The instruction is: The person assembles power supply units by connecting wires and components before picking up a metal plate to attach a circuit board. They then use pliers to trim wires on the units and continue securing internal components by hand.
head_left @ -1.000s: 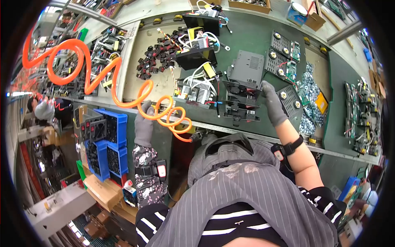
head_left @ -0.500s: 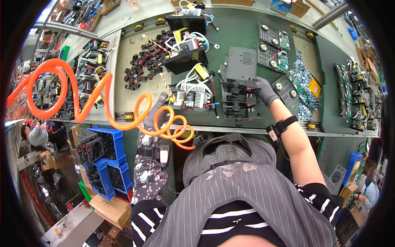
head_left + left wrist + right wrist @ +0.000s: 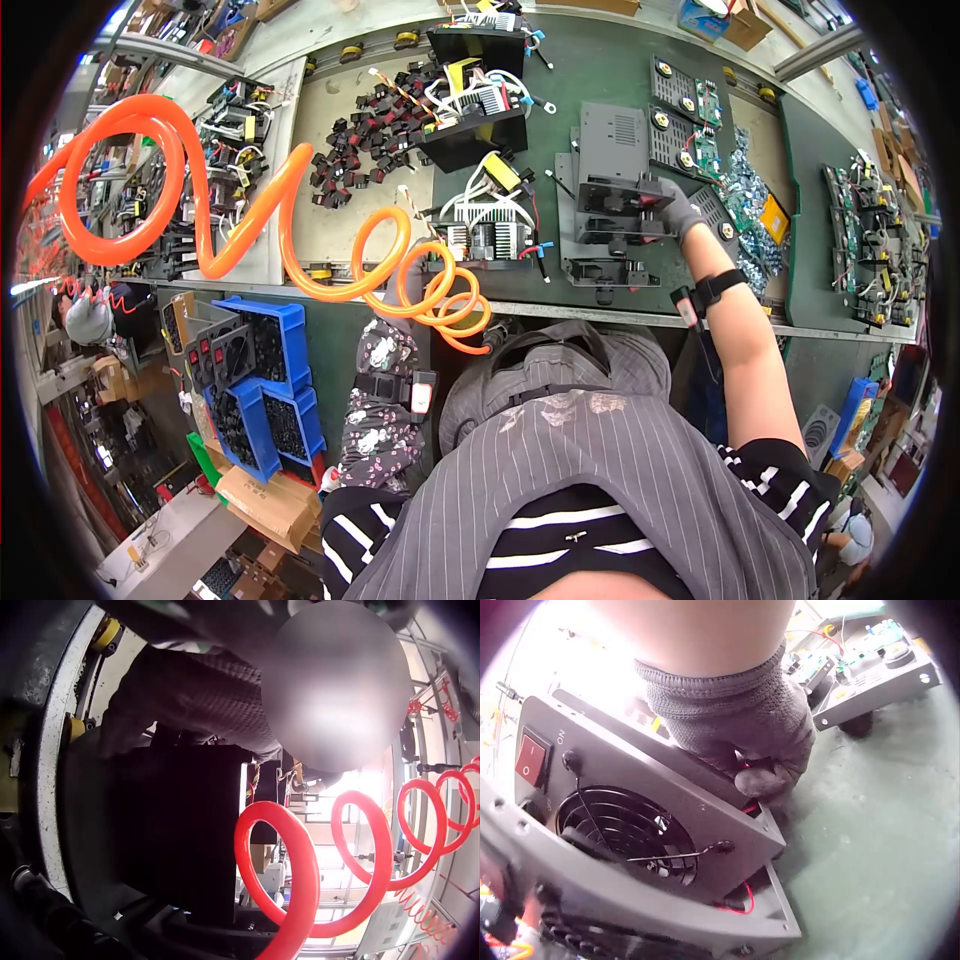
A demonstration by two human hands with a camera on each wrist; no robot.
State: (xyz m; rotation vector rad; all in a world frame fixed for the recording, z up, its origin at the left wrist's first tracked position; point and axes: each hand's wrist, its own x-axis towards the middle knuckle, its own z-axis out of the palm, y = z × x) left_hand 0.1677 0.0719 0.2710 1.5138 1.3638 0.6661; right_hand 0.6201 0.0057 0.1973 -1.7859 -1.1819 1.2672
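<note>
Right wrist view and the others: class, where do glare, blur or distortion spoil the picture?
Right wrist view: glare whitens the top left above the gloved right hand. Left wrist view: bright backlight behind the orange hose. Head view: fisheye bends the bench edge.

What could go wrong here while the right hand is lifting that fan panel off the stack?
The right hand grips the fan panel by one corner only, so it may tilt or slip. Red wires run under that corner and could snag. The left hand is inside the orange coiled hose, which may catch it.

Orange coiled hose (image 3: 300, 215) hung across left hand (image 3: 408, 275); bare green mat (image 3: 590, 75) lay open beyond stacked housings (image 3: 615, 205).
</note>
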